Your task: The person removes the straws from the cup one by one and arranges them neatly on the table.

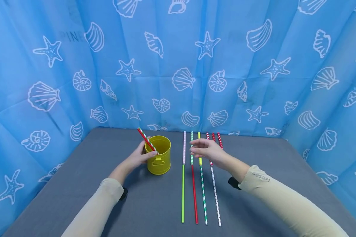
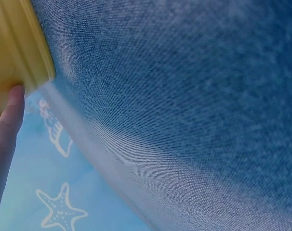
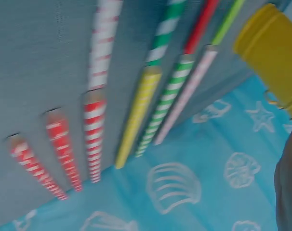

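A small yellow metal bucket [image 1: 159, 166] stands on the left side of the table, its handle lug facing me. My left hand [image 1: 138, 155] grips it from the left, thumb over the near rim; in the left wrist view one finger [image 2: 13, 110] lies against its wall. Two paper straws, a red one [image 1: 146, 139] and a green-striped one [image 1: 140, 129], lean inside it. My right hand [image 1: 208, 150] hovers over the far row of straws, holding nothing, fingers loosely bent toward the bucket. It partly covers the yellow straw [image 1: 199, 135] and the red-striped straw [image 1: 208, 135].
Near row: a lime straw [image 1: 182, 194], a red straw [image 1: 194, 194], a green-striped straw [image 1: 203, 197] and a white dotted straw [image 1: 216, 197]. Far row: a pale pink straw [image 1: 184, 148] and red patterned straws [image 1: 220, 141]. A blue shell-print curtain [image 1: 178, 108] hangs behind the grey table [image 1: 270, 171].
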`<state>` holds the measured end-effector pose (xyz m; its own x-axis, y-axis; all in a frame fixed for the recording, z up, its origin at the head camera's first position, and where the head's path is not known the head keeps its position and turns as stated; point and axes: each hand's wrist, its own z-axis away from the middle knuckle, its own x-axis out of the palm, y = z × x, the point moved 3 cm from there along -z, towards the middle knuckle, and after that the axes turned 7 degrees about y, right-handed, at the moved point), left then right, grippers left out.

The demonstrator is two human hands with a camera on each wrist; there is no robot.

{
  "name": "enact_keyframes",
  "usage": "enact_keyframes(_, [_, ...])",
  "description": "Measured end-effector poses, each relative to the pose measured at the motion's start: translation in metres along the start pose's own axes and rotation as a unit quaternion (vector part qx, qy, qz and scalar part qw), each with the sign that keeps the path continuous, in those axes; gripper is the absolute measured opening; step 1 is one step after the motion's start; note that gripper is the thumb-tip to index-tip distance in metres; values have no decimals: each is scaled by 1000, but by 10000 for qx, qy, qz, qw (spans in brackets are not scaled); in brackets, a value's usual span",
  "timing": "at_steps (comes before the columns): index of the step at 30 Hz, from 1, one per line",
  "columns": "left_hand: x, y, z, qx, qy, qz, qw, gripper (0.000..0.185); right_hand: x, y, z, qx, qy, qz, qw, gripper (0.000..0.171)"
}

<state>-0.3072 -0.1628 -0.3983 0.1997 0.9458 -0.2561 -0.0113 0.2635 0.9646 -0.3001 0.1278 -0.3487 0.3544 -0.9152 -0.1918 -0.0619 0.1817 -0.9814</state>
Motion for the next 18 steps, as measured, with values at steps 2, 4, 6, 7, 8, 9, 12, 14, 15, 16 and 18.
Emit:
enact_keyframes(2, [0, -1, 0, 5, 1, -5, 10000, 82, 10, -7, -5, -35, 32, -239, 9997, 43])
enact_keyframes(4, [0, -1, 0, 13, 12, -18, 10000, 83, 21, -15, -11, -40, 94, -441, 9990, 41])
enact_keyframes(6, [0, -1, 0, 17, 29, -31, 10000, 83, 33, -21, -17, -72, 74, -632, 9979, 39])
enact_keyframes(7, [0, -1, 0, 23, 51, -45, 10000, 83, 38, -25, -20, -103, 31, -674, 9977, 39])
enact_keyframes(8, [0, -1, 0, 22, 70, -58, 10000, 83, 44, -28, -24, -133, -18, -698, 9975, 39])
enact_keyframes(9, [0, -1, 0, 22, 81, -60, 9999, 83, 50, -30, -28, -144, -60, -706, 9974, 38])
enact_keyframes(12, [1, -1, 0, -3, 105, -80, 9999, 83, 65, -36, -39, -181, -229, -629, 9976, 39])
enact_keyframes(14, [1, -1, 0, -27, 104, -93, 9999, 83, 73, -38, -47, -150, -286, -477, 9983, 39])
enact_keyframes(15, [1, -1, 0, -31, 98, -99, 9999, 82, 77, -38, -50, -111, -274, -370, 9989, 39])
enact_keyframes(16, [1, -1, 0, -38, 98, -105, 9999, 81, 81, -38, -54, -63, -244, -243, 9994, 39])
enact_keyframes(18, [1, -1, 1, -35, 103, -103, 9999, 80, 88, -38, -61, 36, -161, 31, 9999, 39])
